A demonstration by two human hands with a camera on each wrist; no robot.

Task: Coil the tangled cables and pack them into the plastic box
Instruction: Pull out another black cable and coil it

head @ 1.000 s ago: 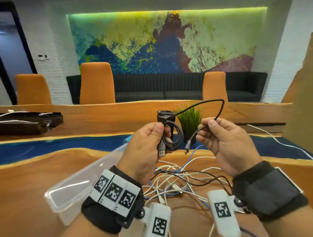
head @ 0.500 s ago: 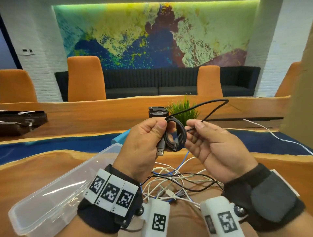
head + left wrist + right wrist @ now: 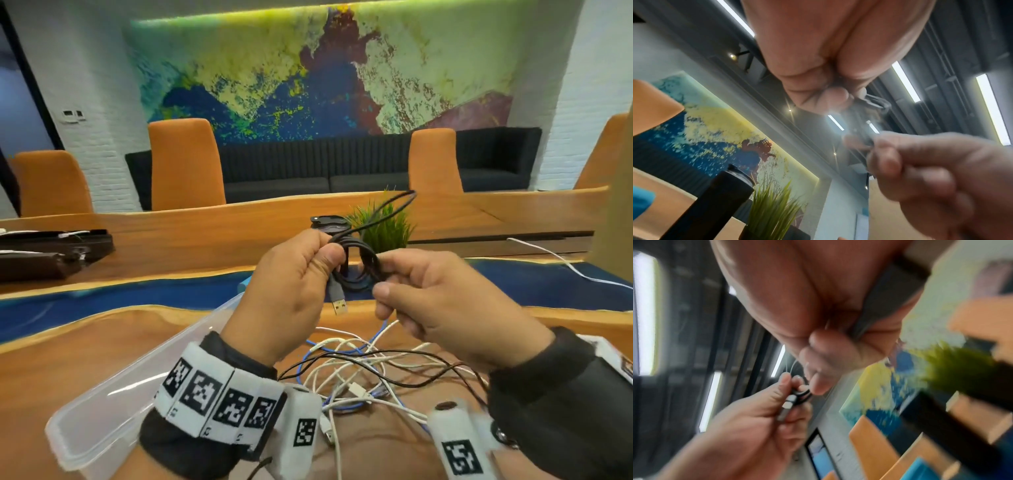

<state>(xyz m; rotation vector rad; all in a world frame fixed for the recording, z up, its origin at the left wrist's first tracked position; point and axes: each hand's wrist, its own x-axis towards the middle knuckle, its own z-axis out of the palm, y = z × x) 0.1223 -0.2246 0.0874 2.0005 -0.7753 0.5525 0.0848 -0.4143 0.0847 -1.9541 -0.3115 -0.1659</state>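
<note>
A black USB cable is wound into a small coil held above the table. My left hand pinches the coil's left side between thumb and fingers, and the grey USB plug hangs below. My right hand pinches the coil's right side; a loose loop rises above. In the right wrist view the coil and plug show blurred between both hands. A tangle of white, blue and black cables lies on the table below. The clear plastic box sits open at the lower left.
A small potted grass plant and a black cylinder stand behind my hands. A white cable trails at the right. Dark cases lie at the far left. Orange chairs and a sofa stand beyond the table.
My right hand moved left and down onto the coil, laying another turn. The free loop above has shrunk. The small plug end that hung free is now drawn into the coil.
</note>
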